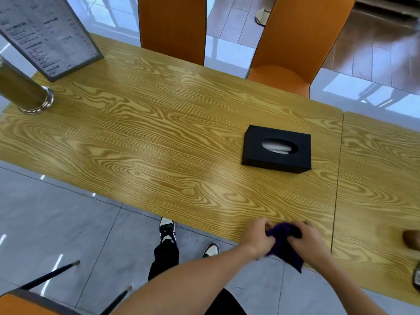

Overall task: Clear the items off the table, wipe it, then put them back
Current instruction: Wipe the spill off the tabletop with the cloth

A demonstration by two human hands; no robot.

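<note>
While only the head view is given, every line below reads from it.
Grip: left hand point(258, 237) and right hand point(305, 241) are both closed around a bunched purple cloth point(284, 243) at the near edge of the table point(159, 137).
Cloth: part of it hangs off the edge below the hands.
Tissue box: a black tissue box point(276, 149) sits on the table, well beyond the hands.
Menu stand: a menu stand point(48, 35) stands at the far left corner, with a metal post point(25, 90) near it.
Risk, order: wiping now would likely leave the patches under the box and stand dirty, since neither looks cleared.
Risk, knock: a wide sweep could shove the light box toward the seam or tip the upright stand.
Risk, right edge: something brown point(411, 239) and a dark item point(417, 279) are cut off there; I cannot tell what they are, but a sweep could catch them.
</note>
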